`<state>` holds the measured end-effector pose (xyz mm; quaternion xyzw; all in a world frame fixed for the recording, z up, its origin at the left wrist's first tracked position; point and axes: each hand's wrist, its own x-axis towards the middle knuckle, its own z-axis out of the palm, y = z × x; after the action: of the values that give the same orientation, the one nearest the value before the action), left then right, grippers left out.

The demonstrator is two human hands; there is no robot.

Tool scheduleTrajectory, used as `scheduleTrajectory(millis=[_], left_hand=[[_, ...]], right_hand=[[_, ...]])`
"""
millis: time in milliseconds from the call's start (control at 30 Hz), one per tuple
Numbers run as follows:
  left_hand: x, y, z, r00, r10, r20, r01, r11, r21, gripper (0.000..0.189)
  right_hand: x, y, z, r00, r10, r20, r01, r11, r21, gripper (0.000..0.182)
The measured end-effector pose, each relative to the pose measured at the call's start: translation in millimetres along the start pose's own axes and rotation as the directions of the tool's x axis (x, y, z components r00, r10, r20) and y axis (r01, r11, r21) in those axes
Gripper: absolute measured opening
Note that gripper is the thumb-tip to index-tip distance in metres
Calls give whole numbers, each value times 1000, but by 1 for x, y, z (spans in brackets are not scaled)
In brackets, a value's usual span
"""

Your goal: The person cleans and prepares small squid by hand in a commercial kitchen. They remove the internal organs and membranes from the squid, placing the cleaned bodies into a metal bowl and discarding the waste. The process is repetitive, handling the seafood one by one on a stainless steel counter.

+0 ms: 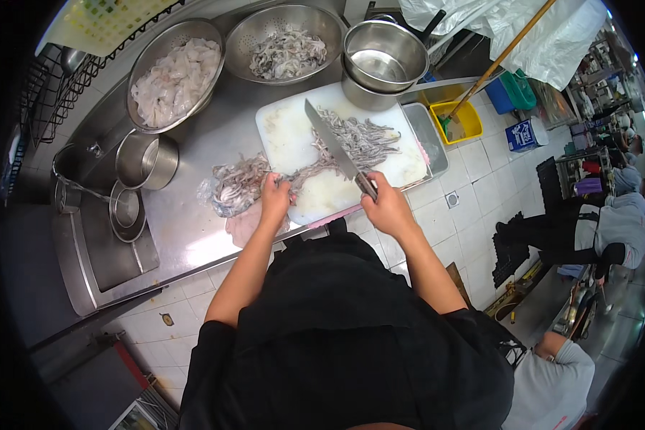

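My right hand [385, 206] is closed round the dark handle of a large kitchen knife [330, 137], its blade pointing up and left over a white cutting board [279, 134]. Strands of squid tentacles [363, 137] lie heaped on the board under and beside the blade. At the board's left edge, my left hand [277, 196] grips the end of some tentacles trailing from that heap. Just left of this hand, more squid tentacles [236, 185] sit in a clear plastic bag on the steel counter [193, 215].
A steel colander of pale squid pieces [177, 80], a second with cut tentacles [289, 54] and stacked steel pots [385, 59] line the counter's back. A sink [113, 258] is at left. Yellow bucket [457, 123] stands on the floor; co-workers [613, 226] are at right.
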<state>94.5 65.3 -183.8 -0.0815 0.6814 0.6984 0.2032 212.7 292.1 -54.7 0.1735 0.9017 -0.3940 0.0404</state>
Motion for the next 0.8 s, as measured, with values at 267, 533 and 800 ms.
scheduleTrajectory(millis=[267, 533, 800], left_hand=[[-13, -14, 1, 998, 6, -58, -10, 997, -75, 25], [-20, -6, 5, 979, 203, -35, -192, 960, 202, 12], [21, 123, 3, 909, 407, -94, -388, 906, 168, 10]], right_hand=[[-6, 22, 66, 974, -154, 169, 149, 988, 42, 44], [21, -5, 105, 972, -108, 211, 143, 977, -160, 38], [17, 0, 94, 968, -116, 224, 150, 979, -140, 39]])
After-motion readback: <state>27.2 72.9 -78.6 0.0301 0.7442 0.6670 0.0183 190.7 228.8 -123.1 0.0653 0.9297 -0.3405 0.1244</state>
